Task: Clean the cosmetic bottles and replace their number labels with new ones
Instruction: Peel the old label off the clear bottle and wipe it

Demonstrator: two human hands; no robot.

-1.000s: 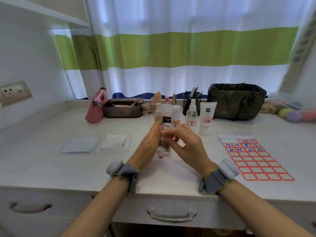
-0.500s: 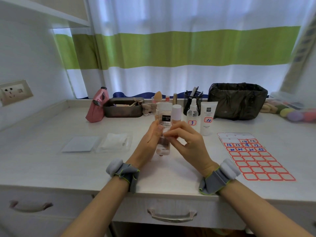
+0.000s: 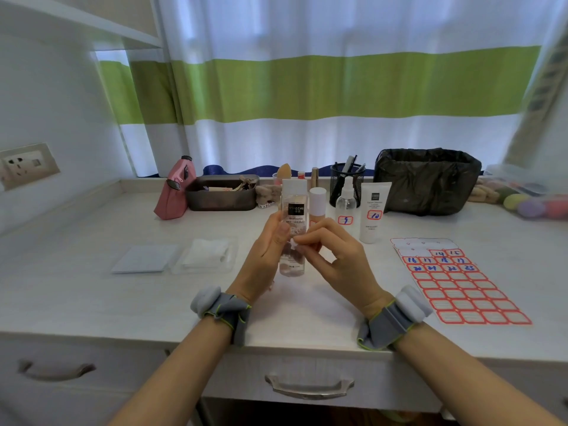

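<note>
Change: bottle (image 3: 293,232) now sits slightly higher than a second ago.
Left hand (image 3: 266,256): grips the upright bottle above the surface (image 3: 92,290).
Right hand (image 3: 333,256): fingertips pinch a small white label (image 3: 294,243) at the bottle's front.
Label sheet (image 3: 458,281): lies flat, right.

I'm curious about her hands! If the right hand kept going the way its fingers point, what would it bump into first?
The right hand points left, fingertips at the clear bottle the left hand holds. It would probably meet that bottle first; it may already touch.
</note>
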